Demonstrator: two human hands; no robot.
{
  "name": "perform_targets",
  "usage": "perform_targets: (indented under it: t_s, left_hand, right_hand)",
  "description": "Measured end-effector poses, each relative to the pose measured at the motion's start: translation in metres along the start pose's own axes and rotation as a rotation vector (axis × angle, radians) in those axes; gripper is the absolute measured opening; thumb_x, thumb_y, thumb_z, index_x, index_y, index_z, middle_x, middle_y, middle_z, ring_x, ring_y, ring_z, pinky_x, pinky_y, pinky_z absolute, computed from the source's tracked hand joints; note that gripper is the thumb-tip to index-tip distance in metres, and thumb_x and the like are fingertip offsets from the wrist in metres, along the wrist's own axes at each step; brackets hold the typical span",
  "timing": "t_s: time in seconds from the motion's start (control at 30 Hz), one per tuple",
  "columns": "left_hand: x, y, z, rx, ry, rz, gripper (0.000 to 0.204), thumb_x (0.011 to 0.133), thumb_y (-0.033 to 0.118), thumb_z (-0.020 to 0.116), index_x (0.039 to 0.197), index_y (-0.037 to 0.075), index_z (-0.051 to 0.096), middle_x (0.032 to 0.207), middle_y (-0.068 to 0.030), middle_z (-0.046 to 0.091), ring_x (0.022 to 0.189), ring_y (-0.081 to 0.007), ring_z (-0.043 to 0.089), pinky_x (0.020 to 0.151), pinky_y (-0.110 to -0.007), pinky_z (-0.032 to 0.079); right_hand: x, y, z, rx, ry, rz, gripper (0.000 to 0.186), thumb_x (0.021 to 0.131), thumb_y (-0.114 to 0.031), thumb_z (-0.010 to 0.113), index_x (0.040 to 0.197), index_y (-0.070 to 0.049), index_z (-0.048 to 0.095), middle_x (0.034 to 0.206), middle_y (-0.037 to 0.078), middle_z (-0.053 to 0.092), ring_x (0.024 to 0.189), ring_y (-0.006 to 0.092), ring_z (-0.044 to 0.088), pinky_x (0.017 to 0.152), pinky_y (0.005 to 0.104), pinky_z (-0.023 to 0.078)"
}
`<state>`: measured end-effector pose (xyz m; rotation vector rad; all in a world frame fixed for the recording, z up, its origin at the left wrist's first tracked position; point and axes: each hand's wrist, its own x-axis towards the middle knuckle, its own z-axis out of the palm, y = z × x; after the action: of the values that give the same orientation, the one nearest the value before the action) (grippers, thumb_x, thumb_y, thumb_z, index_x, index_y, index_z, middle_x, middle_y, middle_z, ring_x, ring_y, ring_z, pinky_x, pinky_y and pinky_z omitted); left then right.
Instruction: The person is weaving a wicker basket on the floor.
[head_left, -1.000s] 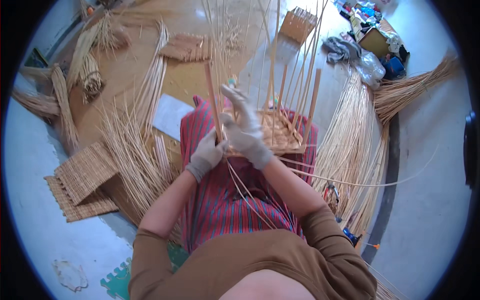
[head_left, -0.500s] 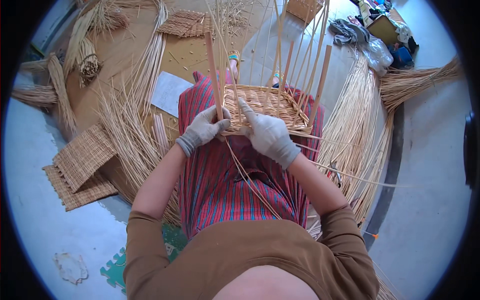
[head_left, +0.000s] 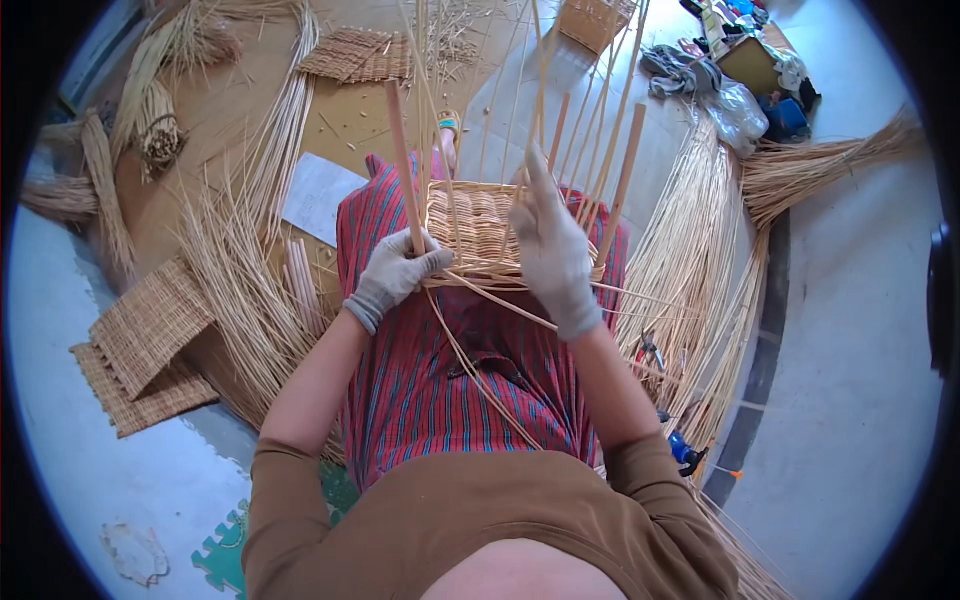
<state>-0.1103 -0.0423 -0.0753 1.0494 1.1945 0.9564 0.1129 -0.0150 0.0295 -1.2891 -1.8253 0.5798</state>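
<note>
A wicker basket (head_left: 470,222) with a woven base and low woven sides rests on my lap, on red striped cloth (head_left: 470,400). Flat wooden stakes stand at its corners, and thin upright canes rise between them. My gloved left hand (head_left: 400,268) is closed on the near left corner, around the foot of a wooden stake (head_left: 403,165). Over the near right part of the basket, my gloved right hand (head_left: 555,245) is raised with its fingers stretched upward, beside the upright canes. Loose weaving strands (head_left: 480,380) trail from the near edge across my lap.
Long cane bundles (head_left: 690,230) lie to the right, and more loose canes (head_left: 240,280) to the left. Woven panels (head_left: 150,335) lie at the left, near a white paper sheet (head_left: 318,197). Pliers (head_left: 650,350) and a blue-and-black tool (head_left: 685,452) lie by my right arm.
My right hand has lifted from the near edge and its fingers now point up. A strand now runs out beneath it to the right. My left hand keeps hold of the corner.
</note>
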Motion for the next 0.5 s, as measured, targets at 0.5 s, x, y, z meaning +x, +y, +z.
perform_targets:
  t_s: [0.5]
  left_hand:
    - [0.012,-0.005,0.018,0.120,0.219,0.163,0.036,0.083,0.026,0.091,0.075,0.007,0.061,0.071,0.0018,0.062,0.064,-0.0063,0.056,0.058,-0.026,0.049]
  right_hand:
    - [-0.004,0.046,-0.047,-0.369,0.076,-0.191,0.039,0.088,0.000,0.067,0.126,-0.010,0.072,0.108,0.014,0.074,0.107,0.0348,0.069,0.098,0.0444,0.052]
